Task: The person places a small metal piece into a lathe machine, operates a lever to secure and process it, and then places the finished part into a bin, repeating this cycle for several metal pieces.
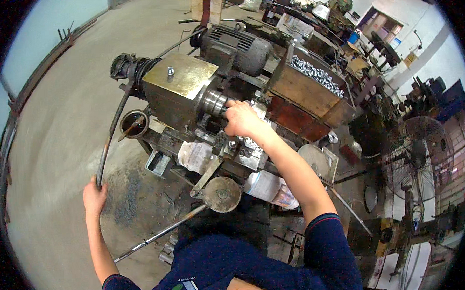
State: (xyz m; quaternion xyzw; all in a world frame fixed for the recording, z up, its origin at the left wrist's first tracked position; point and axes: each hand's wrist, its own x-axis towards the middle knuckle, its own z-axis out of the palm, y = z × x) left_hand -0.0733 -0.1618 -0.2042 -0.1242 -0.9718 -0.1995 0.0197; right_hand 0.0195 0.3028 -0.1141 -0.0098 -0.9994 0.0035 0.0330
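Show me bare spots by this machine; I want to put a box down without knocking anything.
Bare: the concrete floor left of the curved lever the left hand grips, and the gearbox's flat brass-coloured top, save one bolt. Crowded: around the right hand at the chuck, and the wooden bin.

Head-worn fisheye, steeply down over machine [189, 95]

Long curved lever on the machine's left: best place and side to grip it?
Grip the lever at its free lower end, where the left hand is already wrapped around it, coming in from the floor side. The bar curves down and away from the machine, so that end stands apart from the housing and likely gives the most leverage.
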